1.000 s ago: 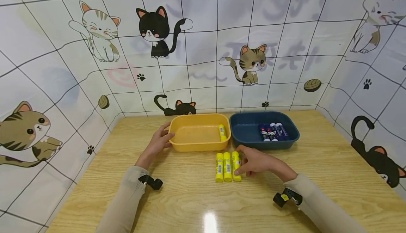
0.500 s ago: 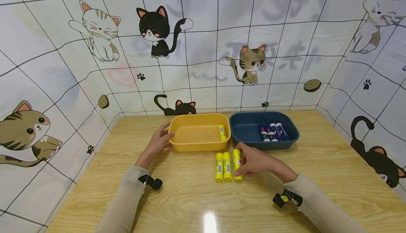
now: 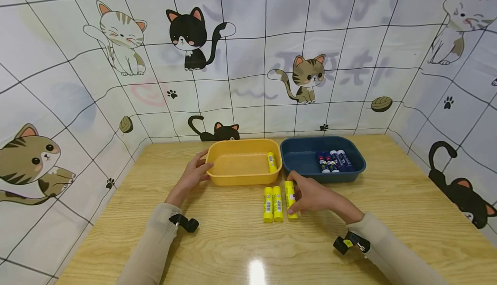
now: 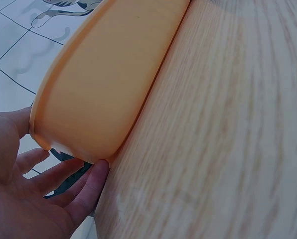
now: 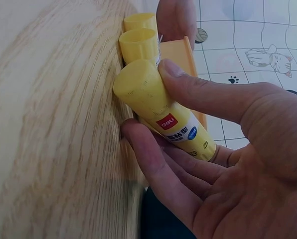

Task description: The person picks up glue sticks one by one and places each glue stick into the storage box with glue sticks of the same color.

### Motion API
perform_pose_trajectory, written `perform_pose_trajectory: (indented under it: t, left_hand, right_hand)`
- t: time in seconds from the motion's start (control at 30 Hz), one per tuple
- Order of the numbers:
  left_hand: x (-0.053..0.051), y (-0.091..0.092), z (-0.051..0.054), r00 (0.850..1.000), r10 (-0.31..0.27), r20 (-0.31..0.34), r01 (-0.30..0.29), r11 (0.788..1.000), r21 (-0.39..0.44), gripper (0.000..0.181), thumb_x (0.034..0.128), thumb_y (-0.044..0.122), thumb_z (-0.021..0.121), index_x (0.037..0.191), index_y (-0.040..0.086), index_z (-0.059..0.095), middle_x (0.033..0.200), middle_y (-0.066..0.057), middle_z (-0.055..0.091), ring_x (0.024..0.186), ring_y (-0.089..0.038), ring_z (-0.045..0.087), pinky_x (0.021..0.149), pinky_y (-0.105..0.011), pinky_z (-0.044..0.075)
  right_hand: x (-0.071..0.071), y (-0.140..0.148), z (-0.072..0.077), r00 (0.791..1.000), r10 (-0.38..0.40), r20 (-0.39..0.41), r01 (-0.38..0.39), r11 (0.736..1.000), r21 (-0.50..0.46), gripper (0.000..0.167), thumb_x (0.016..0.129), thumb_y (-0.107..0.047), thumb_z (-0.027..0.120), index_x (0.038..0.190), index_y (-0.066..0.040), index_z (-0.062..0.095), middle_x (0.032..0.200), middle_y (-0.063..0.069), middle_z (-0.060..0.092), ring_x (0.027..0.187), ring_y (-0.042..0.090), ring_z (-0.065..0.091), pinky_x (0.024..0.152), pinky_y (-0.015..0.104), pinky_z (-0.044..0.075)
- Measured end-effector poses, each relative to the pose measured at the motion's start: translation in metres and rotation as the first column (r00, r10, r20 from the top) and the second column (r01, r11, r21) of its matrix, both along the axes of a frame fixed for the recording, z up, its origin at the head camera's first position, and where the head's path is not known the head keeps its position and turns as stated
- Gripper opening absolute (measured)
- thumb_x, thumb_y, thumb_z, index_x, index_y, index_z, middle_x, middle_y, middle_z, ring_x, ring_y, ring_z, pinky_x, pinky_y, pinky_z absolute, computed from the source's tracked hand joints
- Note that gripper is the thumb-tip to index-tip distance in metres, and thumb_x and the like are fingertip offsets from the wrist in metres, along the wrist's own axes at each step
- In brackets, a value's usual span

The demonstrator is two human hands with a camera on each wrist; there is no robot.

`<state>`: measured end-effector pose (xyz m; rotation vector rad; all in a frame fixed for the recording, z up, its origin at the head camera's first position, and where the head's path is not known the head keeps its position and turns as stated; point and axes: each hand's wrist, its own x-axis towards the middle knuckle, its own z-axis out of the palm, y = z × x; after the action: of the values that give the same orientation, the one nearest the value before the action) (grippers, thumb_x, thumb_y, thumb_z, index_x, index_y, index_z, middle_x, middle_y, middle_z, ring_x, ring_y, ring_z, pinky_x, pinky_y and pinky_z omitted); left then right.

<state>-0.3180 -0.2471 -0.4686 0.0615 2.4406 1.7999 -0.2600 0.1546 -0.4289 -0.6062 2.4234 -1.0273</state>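
At the left end of the yellow tray [image 3: 242,180], my left hand [image 3: 193,173] rests with thumb on the rim and fingers against the outer wall; the left wrist view shows the fingers [image 4: 91,186] fairly straight. My right hand [image 3: 315,195] grips a yellow glue stick [image 3: 290,198] between thumb and fingers. In the right wrist view that glue stick [image 5: 163,112] is slightly tilted, close above the wood. Left of it, two more yellow glue sticks [image 3: 268,205] [image 3: 277,204] lie side by side. Another yellow glue stick [image 3: 272,162] lies inside the yellow tray at its right end.
A dark blue tray [image 3: 303,173] stands right beside the yellow one, holding several dark blue glue sticks [image 3: 335,162] at its right side. Both trays stand toward the back of the wooden table [image 3: 217,237]. Behind is a wall covering [image 3: 248,82] printed with cats.
My right hand has gripped the rightmost glue stick and shifted it slightly right and toward the trays, widening the gap from the other two. My left hand has stayed on the yellow tray.
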Motion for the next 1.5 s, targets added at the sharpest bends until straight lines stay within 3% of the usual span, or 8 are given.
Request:
perform_pose_trajectory:
  t: [0.43, 0.63, 0.83, 1.13, 1.5]
  left_hand:
    - [-0.002, 0.0, -0.001, 1.0, -0.004, 0.002, 0.004, 1.0, -0.004, 0.066, 0.1081, 0.025, 0.055, 0.166, 0.021, 0.023, 0.158, -0.026, 0.043, 0.129, -0.043, 0.061, 0.097, -0.042, 0.061]
    - [-0.002, 0.001, 0.001, 1.0, -0.01, -0.002, 0.01, 1.0, -0.007, 0.067, 0.1086, 0.025, 0.054, 0.167, 0.02, 0.021, 0.159, -0.026, 0.041, 0.13, -0.043, 0.061, 0.1, -0.045, 0.059]
    - [-0.003, 0.002, -0.001, 1.0, 0.001, 0.008, -0.001, 1.0, -0.009, 0.066, 0.108, 0.025, 0.055, 0.166, 0.023, 0.024, 0.158, -0.024, 0.044, 0.128, -0.04, 0.062, 0.097, -0.04, 0.061]
    - [-0.001, 0.002, 0.002, 1.0, -0.014, 0.005, 0.014, 1.0, 0.007, 0.067, 0.1085, 0.025, 0.054, 0.167, 0.021, 0.021, 0.159, -0.027, 0.041, 0.131, -0.044, 0.059, 0.101, -0.046, 0.058]
    - [0.0, 0.002, 0.003, 1.0, 0.001, 0.011, -0.001, 1.0, -0.008, 0.066, 0.1085, 0.024, 0.054, 0.166, 0.021, 0.023, 0.158, -0.026, 0.043, 0.129, -0.042, 0.061, 0.1, -0.045, 0.059]
  right_hand:
    - [0.0, 0.002, 0.0, 0.999, 0.01, -0.039, -0.011, 1.0, -0.024, 0.076, 0.079, -0.011, 0.09, 0.136, -0.008, 0.04, 0.107, 0.014, 0.068, 0.088, 0.02, 0.068, 0.068, 0.033, 0.062]
    - [0.001, 0.001, 0.003, 0.999, 0.008, -0.054, -0.009, 1.0, -0.028, 0.073, 0.081, -0.009, 0.088, 0.136, -0.007, 0.04, 0.107, 0.015, 0.069, 0.087, 0.02, 0.068, 0.066, 0.032, 0.061]
    - [0.002, 0.001, 0.005, 1.0, -0.015, -0.027, 0.014, 0.999, -0.047, 0.069, 0.084, -0.006, 0.084, 0.137, -0.005, 0.039, 0.107, 0.016, 0.067, 0.087, 0.021, 0.067, 0.065, 0.036, 0.063]
    - [0.001, 0.005, 0.01, 0.998, 0.016, -0.062, -0.022, 0.995, -0.094, 0.063, 0.087, -0.006, 0.082, 0.133, -0.002, 0.039, 0.103, 0.016, 0.07, 0.086, 0.02, 0.071, 0.066, 0.035, 0.064]
    - [0.003, 0.003, 0.019, 0.996, -0.006, -0.088, -0.003, 0.995, -0.101, 0.057, 0.087, -0.006, 0.082, 0.127, -0.008, 0.041, 0.106, 0.016, 0.072, 0.092, 0.021, 0.072, 0.068, 0.031, 0.064]
